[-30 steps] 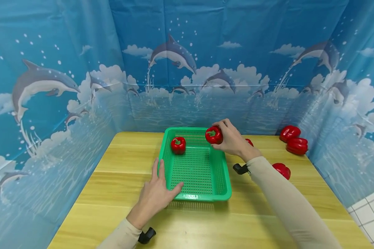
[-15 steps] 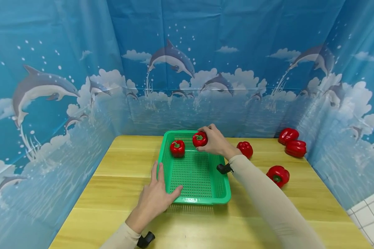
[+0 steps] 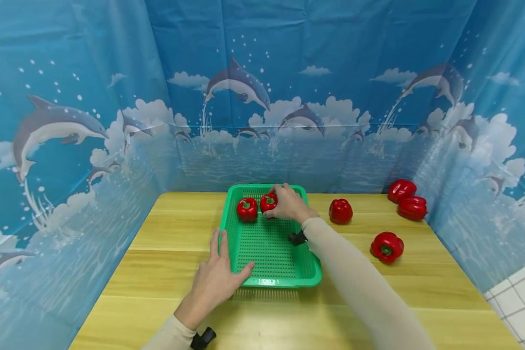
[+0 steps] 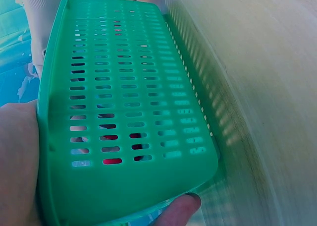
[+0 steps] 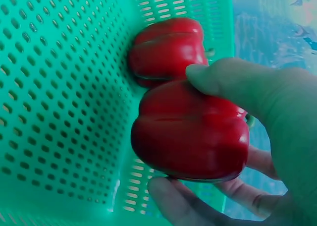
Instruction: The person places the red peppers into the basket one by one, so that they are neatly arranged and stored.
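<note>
A green perforated plastic basket (image 3: 269, 282) sits on the wooden table. My left hand (image 3: 214, 282) holds its near left corner; the thumb lies at the near rim, and in the left wrist view a fingertip (image 4: 183, 208) reaches under the basket's lower corner. Inside the basket's far part, my right hand (image 3: 288, 205) grips a red bell pepper (image 5: 190, 132) between thumb and fingers. Beside it, to the left in the head view, stands another red bell pepper (image 3: 247, 211) with its green stem up. Whether the held pepper touches the basket's bottom I cannot tell.
Right of the basket, one red bell pepper (image 3: 341, 211) stands near the back, and another pepper (image 3: 387, 247) lies closer. Two more peppers, one (image 3: 401, 190) behind the other (image 3: 412, 208), lie at the far right edge. A blue dolphin curtain (image 3: 245, 160) borders the table (image 3: 157, 272).
My right hand has carried its bell pepper leftward and down into the basket, close to the one inside. The peppers behind the right arm have come into sight. My left hand stays at the corner.
</note>
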A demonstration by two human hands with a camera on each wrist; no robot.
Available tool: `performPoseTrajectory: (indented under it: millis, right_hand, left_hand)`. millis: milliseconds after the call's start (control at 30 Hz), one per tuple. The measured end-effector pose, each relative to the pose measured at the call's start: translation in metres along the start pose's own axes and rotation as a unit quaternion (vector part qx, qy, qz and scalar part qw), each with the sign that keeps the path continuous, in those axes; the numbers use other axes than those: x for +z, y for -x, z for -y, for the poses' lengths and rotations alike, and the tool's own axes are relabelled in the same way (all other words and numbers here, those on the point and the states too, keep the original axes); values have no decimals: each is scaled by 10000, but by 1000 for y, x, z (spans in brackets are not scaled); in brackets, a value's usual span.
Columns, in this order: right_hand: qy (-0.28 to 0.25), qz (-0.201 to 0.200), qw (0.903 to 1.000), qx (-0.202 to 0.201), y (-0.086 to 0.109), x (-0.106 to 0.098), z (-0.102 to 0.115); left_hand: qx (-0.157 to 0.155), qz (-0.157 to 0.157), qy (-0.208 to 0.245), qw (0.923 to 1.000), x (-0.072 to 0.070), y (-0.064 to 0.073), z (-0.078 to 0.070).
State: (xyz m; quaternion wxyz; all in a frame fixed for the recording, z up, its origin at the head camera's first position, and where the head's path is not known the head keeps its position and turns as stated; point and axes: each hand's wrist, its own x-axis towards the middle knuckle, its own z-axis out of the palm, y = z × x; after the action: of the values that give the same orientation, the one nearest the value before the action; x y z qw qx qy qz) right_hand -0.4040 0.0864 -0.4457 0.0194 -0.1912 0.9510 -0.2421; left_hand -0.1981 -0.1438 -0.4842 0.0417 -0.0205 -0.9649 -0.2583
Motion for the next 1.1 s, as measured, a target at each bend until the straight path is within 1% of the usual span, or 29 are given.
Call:
performPoseTrajectory:
  millis: [100,200,267,300,433,500,667,767,967,1100]
  right_hand:
    - [-86,90,9998,131,-5,6,1]
    - [-217,264,9988,337,-10,14,-2]
    - [-269,338,9982,418,-15,21,-7]
    - [-246,337,9984,381,-18,26,-13]
    - [-266,533,9974,405,-21,28,-14]
    - [-163,558,9978,331,-24,31,-18]
    - [-118,606,9975,330,-20,23,-14]
    - [-186,654,9968,413,-8,8,-1]
    - [-94,558,9981,250,0,-6,-2]
    - [-78,433,9990,75,5,-16,-5]
  left_hand:
    - [-3,10,-5,10000,0,-1,1]
    - [-32,48,1,10000,1,-1,1]
    - [-19,34,18,10000,1,-1,1]
    - [-21,38,12,10000,2,-1,1]
    - [23,-19,24,10000,2,0,1]
    - [28,-39,29,10000,2,0,2]
    - [-20,-10,15,10000,1,-1,2]
    - [-43,-3,34,10000,0,-1,1]
    - [-94,24,102,9999,0,0,2]
    - [-57,19,58,10000,1,-1,2]
